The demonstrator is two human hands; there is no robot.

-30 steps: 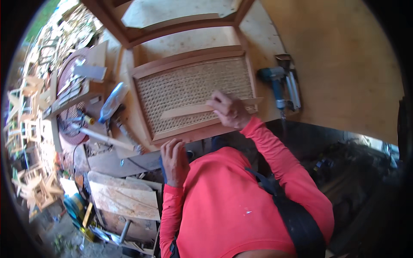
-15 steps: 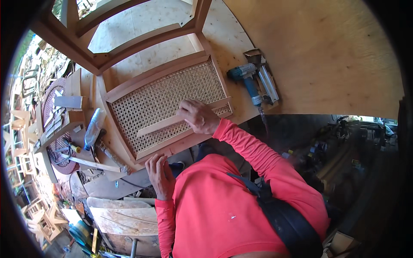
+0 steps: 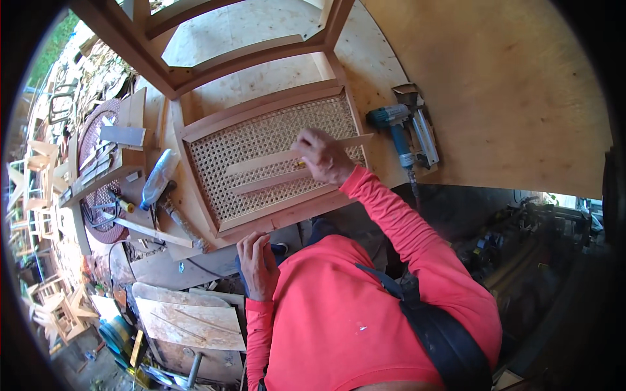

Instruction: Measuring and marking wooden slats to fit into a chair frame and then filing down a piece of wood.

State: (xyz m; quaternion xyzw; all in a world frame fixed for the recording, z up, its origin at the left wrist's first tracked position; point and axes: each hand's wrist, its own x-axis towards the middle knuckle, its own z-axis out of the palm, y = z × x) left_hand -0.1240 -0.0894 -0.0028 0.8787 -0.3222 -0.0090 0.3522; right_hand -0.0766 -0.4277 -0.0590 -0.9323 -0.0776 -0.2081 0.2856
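A wooden frame with a woven cane panel (image 3: 222, 153) lies on the workbench. My right hand (image 3: 321, 156) is closed over it, pinching a thin pale wooden strip (image 3: 261, 162); a small yellow item (image 3: 300, 163) shows under those fingers, too small to name. A second strip (image 3: 261, 184) shows just below the held one, across the cane. My left hand (image 3: 259, 264) hangs below the frame's near edge with curled fingers; what is inside them, if anything, is hidden. A blue pneumatic nailer (image 3: 399, 140) rests right of the panel.
An upright wooden frame (image 3: 215, 68) stands behind the panel. Left are a plastic bottle (image 3: 158, 176), a hammer-like tool (image 3: 179, 215) and wood offcuts (image 3: 98, 166). A plywood sheet (image 3: 502, 98) covers the right side; stacked chair parts (image 3: 55, 300) stand beyond at left.
The view has shifted. My right hand has moved the strip slightly up across the cane, and a second strip now shows separately below it. My left hand stays curled near the panel's edge.
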